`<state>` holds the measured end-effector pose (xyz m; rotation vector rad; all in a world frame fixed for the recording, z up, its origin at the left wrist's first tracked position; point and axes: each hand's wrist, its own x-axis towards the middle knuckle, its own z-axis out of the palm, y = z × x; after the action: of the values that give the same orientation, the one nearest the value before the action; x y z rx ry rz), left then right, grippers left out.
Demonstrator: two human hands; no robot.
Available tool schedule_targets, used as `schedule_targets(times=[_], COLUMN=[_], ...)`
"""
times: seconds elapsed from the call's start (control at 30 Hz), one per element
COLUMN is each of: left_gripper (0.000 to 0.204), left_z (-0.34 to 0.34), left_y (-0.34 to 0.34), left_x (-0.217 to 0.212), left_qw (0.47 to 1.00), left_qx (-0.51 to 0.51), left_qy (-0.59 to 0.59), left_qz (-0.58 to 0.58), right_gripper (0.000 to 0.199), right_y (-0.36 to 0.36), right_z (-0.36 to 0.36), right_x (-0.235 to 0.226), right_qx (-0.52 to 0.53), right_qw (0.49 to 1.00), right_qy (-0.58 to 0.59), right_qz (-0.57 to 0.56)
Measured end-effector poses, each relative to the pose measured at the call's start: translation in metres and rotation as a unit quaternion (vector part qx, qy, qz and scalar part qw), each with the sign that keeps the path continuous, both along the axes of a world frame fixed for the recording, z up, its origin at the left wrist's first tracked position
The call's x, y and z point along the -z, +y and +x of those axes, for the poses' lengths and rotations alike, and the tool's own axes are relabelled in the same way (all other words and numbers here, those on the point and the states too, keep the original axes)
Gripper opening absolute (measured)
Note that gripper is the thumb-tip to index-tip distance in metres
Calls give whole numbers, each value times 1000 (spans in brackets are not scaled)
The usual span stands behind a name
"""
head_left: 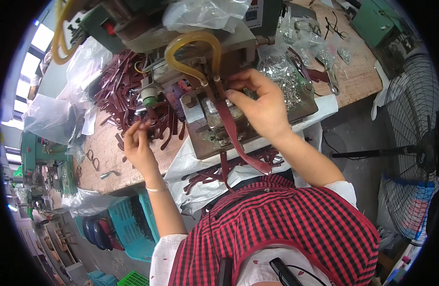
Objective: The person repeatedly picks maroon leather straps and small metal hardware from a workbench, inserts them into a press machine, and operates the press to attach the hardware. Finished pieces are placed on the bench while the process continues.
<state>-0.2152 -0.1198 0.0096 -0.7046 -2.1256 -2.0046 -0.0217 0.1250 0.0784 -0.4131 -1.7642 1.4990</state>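
A dark red eyeglass temple stands with its upper end in the machine's metal fixture; its curved tip hangs toward my apron. My right hand is at the fixture, thumb and forefinger closing in beside the temple's upper end. Whatever lies between those fingertips is too small or hidden to name. Over on the left, my left hand has its fingers bent and slightly apart at the near edge of a heap of dark red temples. No temple shows clearly in its grasp.
A looped yellow hose rises above the fixture. Small metal parts lie in and around plastic bags on the right. More temples rest on white cloth across my lap. A black fan stands at right, turquoise baskets below left.
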Motion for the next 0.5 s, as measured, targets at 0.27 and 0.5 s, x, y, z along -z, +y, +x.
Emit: schedule_targets(times=[0.27,0.5], left_gripper=[22,18], left_z=[49,110], left_y=[37,58], left_x=[-75,-94], left_qw=[983,848], left_qx=[-32,183], left_qy=[163,489], left_qz=[83,-93], right_gripper=[36,44], right_y=[-13,-32], right_z=[-10,28], right_x=[-11,-28], right_qx=[-65,-85], right_qw=[984,994], right_qy=[66,50], right_qz=[-152,-52])
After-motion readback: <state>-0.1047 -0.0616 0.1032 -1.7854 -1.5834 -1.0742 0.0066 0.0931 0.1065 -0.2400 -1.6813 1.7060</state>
